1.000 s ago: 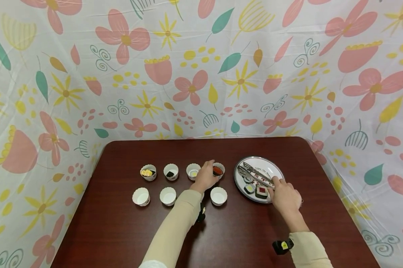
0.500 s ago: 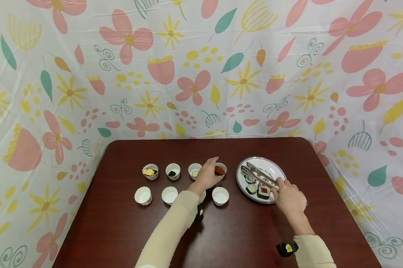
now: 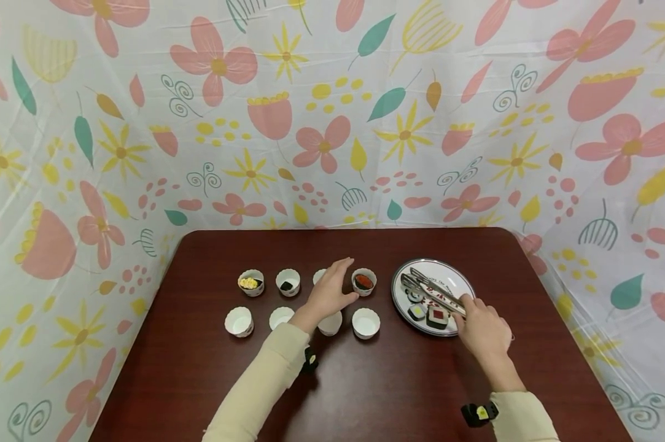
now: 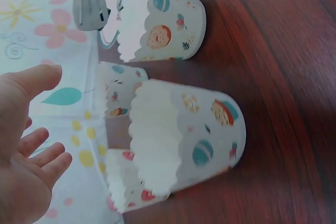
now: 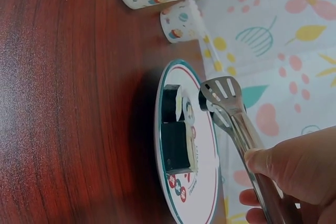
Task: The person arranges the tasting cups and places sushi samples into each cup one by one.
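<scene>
My right hand (image 3: 486,330) holds metal tongs (image 5: 236,114) with slotted ends, thumb along one arm, above the white plate (image 3: 460,279). On the plate lie a dark-wrapped sushi roll with a red centre (image 3: 437,316) and one with a yellow centre (image 3: 417,312). Another small roll (image 3: 414,297) is at the tongs' tips; whether they grip it I cannot tell. My left hand (image 3: 328,294) hovers over the paper cups, fingers extended and thumb apart, holding nothing. Just right of it stands a cup (image 3: 364,272) containing a red-topped sushi piece (image 3: 363,282).
Patterned paper cups stand in two rows. At the back left, one cup holds a yellow-topped piece (image 3: 250,283), another a dark piece (image 3: 287,286). A front cup (image 3: 366,323) shows only its white inside. A flowered cloth (image 3: 321,184) hangs behind the brown table (image 3: 398,387).
My left hand has drawn back leftward from the cup with the red-topped piece, and that cup now shows fully. My right hand and the tongs stay over the plate. The view has shifted slightly.
</scene>
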{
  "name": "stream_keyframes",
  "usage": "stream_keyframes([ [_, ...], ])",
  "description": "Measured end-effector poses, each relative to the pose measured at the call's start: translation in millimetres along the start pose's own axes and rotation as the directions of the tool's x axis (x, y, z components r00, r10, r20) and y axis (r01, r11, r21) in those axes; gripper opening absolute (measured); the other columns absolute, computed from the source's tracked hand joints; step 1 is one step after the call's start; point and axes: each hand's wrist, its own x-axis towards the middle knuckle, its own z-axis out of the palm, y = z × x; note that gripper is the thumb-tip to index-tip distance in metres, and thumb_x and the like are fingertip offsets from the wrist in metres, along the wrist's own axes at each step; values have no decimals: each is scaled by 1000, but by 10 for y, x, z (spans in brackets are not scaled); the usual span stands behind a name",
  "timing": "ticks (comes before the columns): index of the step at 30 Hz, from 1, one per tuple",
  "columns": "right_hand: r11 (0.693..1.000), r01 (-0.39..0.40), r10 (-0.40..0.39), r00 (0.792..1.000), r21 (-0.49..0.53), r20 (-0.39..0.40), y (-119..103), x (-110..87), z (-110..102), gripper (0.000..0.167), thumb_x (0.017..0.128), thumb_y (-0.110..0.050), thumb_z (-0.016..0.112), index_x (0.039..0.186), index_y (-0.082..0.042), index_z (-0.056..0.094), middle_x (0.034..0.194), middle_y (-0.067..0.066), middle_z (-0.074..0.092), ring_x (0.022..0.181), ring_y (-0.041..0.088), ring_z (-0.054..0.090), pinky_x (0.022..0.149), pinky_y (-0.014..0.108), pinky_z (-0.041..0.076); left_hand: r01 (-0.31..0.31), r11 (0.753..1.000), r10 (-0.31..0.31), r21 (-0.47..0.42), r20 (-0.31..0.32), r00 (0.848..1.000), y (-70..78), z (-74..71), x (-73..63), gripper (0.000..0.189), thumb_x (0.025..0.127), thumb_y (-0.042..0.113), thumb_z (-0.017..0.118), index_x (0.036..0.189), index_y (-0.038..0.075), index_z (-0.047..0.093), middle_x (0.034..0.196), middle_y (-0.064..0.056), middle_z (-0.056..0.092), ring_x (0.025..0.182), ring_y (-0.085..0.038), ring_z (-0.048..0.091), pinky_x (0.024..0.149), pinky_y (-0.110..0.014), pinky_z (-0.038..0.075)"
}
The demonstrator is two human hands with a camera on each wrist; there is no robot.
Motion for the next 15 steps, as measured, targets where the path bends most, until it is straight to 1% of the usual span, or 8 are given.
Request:
stream_keyframes([
  [5,1000,3,-3,1000,-5,-11,-3,-15,-15,33,85,-21,63,109,-3,50,97,22,57,79,43,54,55,51,42,-15,1000,15,2,-13,1000,-46,-135,-174,79,80,30,71,145,19,27,148,-2,30,131,-24,36,97,-43,41],
  [9,1000,2,-1,1000,2,-25,1,-23,-12,32,84,-21,63,108,-3,50,95,22,57,79,43,54,56,52,42,-16,1000,16,-2,-37,999,-128,-230,-302,79,80,30,71,145,21,27,148,0,29,132,-23,34,98,-43,40],
  [11,1000,1,-1,1000,8,-30,9,-27,-7,32,84,-21,63,108,-3,50,94,21,57,79,43,53,56,52,42,-29,1000,28,-9,-58,998,-174,-282,-366,79,80,29,71,145,19,28,148,-2,29,133,-24,34,99,-43,39],
  [15,1000,2,-1,999,16,-33,23,-32,2,32,84,-20,63,108,-3,50,93,21,56,78,43,53,56,53,41,-16,1000,14,-20,-86,996,-253,-382,-514,78,80,30,70,145,20,27,150,-3,27,133,-25,33,98,-47,39],
])
